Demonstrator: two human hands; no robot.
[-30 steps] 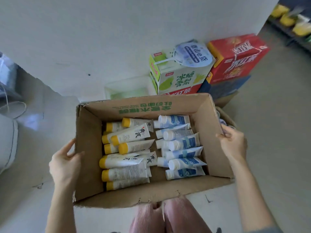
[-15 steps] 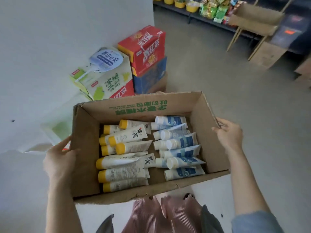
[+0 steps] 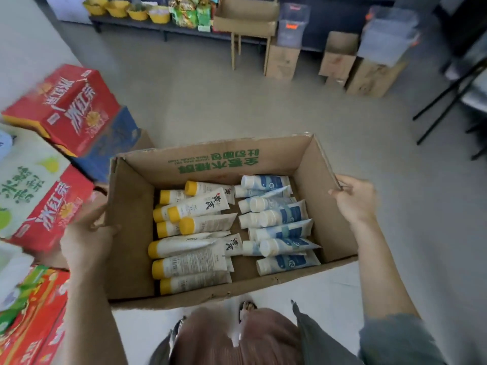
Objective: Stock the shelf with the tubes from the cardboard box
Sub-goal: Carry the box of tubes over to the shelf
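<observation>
**Holding a box of tubes above the floor**

A grey floor (image 3: 237,106) fills most of the view. At its far side a low shelf (image 3: 158,27) is seen, with yellow bowls (image 3: 137,12) and green packets (image 3: 189,14) on it. To the right of this shelf several brown boxes (image 3: 282,60) stand on the floor. On the left side red cartons (image 3: 68,106) with white letters are stacked, and some green and white cartons (image 3: 23,180) are placed among them.

An open cardboard box (image 3: 131,233) is held in the middle of the view, above the floor and in front of the person's body. Green print is seen on its far inner wall.

The right wall of the box is gripped at its top edge by the right hand (image 3: 355,200), with the fingers curled round the edge. The left hand (image 3: 87,241) is laid against the outer side of the left wall. It is blurred, so it cannot be told if its fingers are curled round the box or only pressed flat on it.

All the tubes are lying inside the box, on its bottom. The yellow-capped tubes (image 3: 195,206) are piled in the left half with their caps turned to the left. The blue-and-white tubes (image 3: 284,214) are piled in the right half, just beside them, also with the caps to the left.
</observation>
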